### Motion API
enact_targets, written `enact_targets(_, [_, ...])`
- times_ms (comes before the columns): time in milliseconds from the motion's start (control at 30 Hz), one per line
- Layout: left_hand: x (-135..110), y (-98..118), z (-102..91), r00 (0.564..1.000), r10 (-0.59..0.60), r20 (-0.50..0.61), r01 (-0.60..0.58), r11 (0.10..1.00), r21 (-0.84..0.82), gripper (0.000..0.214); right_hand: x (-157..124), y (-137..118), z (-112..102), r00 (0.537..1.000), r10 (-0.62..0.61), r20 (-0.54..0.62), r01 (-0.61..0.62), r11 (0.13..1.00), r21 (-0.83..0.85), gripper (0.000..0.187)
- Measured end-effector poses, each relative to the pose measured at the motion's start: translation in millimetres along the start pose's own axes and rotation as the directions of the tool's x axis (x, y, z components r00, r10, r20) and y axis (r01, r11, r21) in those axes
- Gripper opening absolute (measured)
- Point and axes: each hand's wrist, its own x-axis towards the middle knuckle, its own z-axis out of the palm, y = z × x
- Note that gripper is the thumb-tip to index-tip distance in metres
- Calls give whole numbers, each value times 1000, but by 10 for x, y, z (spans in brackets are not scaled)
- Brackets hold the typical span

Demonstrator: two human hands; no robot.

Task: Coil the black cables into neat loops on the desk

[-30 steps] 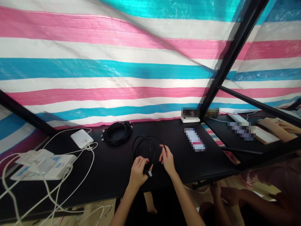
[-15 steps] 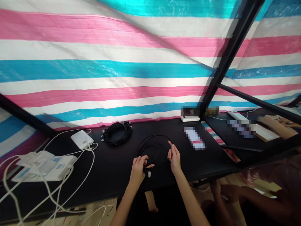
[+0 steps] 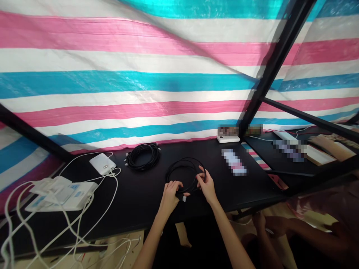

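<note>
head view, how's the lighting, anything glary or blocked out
Head view: pink, white and blue striped plastic sheet glows, with shiny streaks; same view, handheld looped black cable nearly blends into the dim black tabletop; same view, mosaic blocks mask a flat rectangular item.

At the left end of the black table (image 3: 126, 203), a white block (image 3: 89, 188) with blue labels under tangled white cables (image 3: 111, 172). Just behind, on the table, a white rounded case (image 3: 101, 164). Beyond the table's back edge, striped sheeting (image 3: 126, 80). On the table's right side, a pixelated slim item (image 3: 234, 162); at its right back corner, a white device (image 3: 228, 139), half-pixelated.
</note>
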Motion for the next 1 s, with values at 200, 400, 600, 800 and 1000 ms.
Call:
enact_targets(200, [1, 14, -30, 1000, -15, 22, 16, 999, -46, 17, 9, 44, 12, 1000, -17, -23, 17, 1000, -4, 60])
enact_targets(400, [-103, 61, -47, 991, 13, 135, -5, 998, -56, 34, 33, -83, -45, 992, 96, 83, -104, 988, 111, 68])
enact_targets(600, [-274, -26, -205, 986, 37, 164, -12, 988, -152, 48, -14, -391, -50, 981, 157, 114, -181, 952, 246, 62])
enact_targets(800, [-201, 24, -645, 975, 91, 201, -42, 971, -237, 53, -97, -977, 118, 970, 130, 204, -197, 915, 353, 51])
enact_targets(1000, [200, 568, -974, 951, -263, 163, 293, 591, -752, 36, -250, -1378, 385, 924, -34, 380, -19, 991, 134, 48])
